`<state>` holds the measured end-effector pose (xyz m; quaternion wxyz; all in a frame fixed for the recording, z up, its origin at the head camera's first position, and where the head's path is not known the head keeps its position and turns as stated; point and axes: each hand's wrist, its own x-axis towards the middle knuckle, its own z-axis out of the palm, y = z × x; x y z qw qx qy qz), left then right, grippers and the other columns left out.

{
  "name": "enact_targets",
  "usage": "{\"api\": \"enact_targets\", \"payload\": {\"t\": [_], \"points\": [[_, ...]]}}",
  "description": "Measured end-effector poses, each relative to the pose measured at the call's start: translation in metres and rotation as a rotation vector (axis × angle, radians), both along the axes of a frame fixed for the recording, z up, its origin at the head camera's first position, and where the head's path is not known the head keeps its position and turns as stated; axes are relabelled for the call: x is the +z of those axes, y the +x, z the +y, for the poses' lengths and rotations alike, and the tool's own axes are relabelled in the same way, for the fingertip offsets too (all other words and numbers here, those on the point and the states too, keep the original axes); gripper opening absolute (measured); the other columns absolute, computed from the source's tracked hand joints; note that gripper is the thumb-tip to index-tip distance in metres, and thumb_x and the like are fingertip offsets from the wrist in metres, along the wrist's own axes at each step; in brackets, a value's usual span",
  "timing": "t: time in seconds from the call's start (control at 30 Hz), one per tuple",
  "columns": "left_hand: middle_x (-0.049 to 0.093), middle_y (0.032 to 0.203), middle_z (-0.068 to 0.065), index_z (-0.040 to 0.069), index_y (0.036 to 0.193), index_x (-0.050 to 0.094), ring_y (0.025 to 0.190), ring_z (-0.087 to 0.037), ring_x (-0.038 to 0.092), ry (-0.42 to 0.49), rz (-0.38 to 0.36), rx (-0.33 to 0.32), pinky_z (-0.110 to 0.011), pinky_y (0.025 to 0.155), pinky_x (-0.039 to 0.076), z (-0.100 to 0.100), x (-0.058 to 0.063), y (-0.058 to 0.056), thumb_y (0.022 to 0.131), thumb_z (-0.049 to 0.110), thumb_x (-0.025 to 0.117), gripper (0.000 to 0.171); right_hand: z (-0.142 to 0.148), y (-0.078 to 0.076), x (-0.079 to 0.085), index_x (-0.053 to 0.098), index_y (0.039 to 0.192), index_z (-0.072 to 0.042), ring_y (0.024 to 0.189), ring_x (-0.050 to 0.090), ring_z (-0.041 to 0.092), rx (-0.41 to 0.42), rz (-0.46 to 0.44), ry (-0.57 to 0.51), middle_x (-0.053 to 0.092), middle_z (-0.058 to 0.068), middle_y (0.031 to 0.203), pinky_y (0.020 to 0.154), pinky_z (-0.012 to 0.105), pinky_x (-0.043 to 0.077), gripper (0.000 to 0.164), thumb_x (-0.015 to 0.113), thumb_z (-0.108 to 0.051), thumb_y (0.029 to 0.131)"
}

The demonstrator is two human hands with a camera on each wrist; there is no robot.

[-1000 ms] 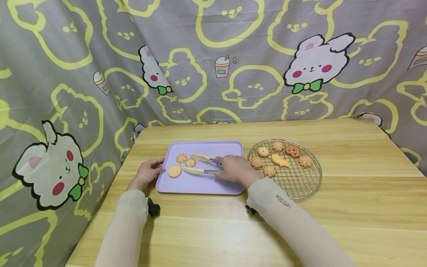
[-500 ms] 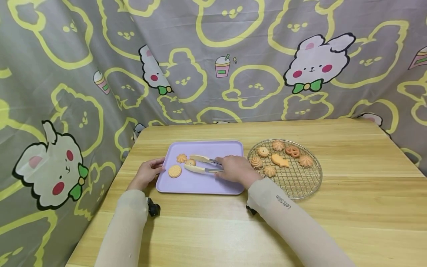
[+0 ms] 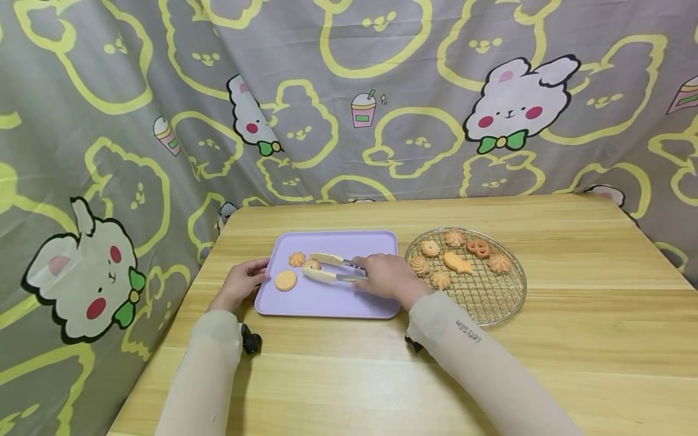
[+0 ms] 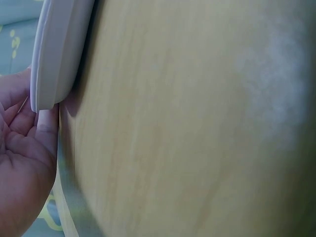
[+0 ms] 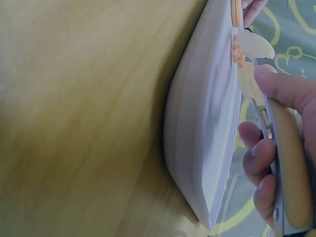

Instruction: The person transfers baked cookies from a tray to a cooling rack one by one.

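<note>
**Tongs (image 3: 336, 278) straddle a small cookie (image 3: 313, 264) on the lilac tray (image 3: 327, 304)**

At the tray's left rim, the left hand (image 3: 240, 283) pinches the edge; a tug there could jog everything on it. On the tray's left half, a round biscuit (image 3: 286, 280) and flower-shaped cookie (image 3: 297, 259) lie near the straddled one, so spread tips might nudge them. Too hard a squeeze could crumble it; too loose could drop it. Over the tray's right half, the right hand (image 3: 389, 275) grips the tongs. Just right of the tray lies a wire rack (image 3: 525, 297) bearing more cookies (image 3: 458, 262).

The left wrist view shows the tray's corner between digits; the right wrist view, fingers curled round the handle (image 5: 291, 170). Only the head view shows the rack. Whether tips touch the cookie, I cannot tell.
</note>
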<state>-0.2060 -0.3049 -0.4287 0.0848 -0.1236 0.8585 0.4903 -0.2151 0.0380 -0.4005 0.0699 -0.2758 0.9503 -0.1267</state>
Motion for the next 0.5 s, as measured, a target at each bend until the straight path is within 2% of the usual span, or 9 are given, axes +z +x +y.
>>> {"api": "enact_targets", "payload": {"t": [0.1, 0.33, 0.5], "points": [[0.053, 0.132, -0.017, 0.006, 0.142, 0.046, 0.116, -0.026, 0.051, -0.001, -0.004, 0.004, -0.027, 0.085, 0.048, -0.001, 0.0, 0.0, 0.095, 0.006, 0.058, 0.048, 0.002, -0.001, 0.001, 0.052, 0.139, -0.023, 0.08, 0.058, 0.018, -0.002, -0.006, -0.007, 0.067, 0.002, 0.104, 0.065, 0.039, 0.048, 0.061, 0.065, -0.052, 0.086], [0.053, 0.132, -0.017, 0.007, 0.141, 0.046, 0.117, -0.026, 0.052, 0.0, -0.007, 0.005, -0.027, 0.084, 0.048, 0.0, -0.001, -0.001, 0.095, 0.007, 0.058, 0.048, 0.01, 0.0, 0.006, 0.052, 0.139, -0.021, 0.079, 0.057, 0.018, -0.004, 0.007, -0.023, 0.066, 0.005, 0.108, 0.061, 0.038, 0.048, 0.061, 0.064, -0.05, 0.086], [0.054, 0.131, -0.017, 0.007, 0.141, 0.046, 0.113, -0.025, 0.053, 0.0, 0.0, 0.002, -0.025, 0.08, 0.048, -0.001, -0.001, 0.0, 0.095, 0.007, 0.058, 0.047, 0.021, 0.001, 0.01, 0.052, 0.139, -0.021, 0.069, 0.053, 0.017, -0.013, 0.017, -0.051, 0.065, 0.001, 0.097, 0.055, 0.034, 0.044, 0.06, 0.065, -0.049, 0.087]]}}
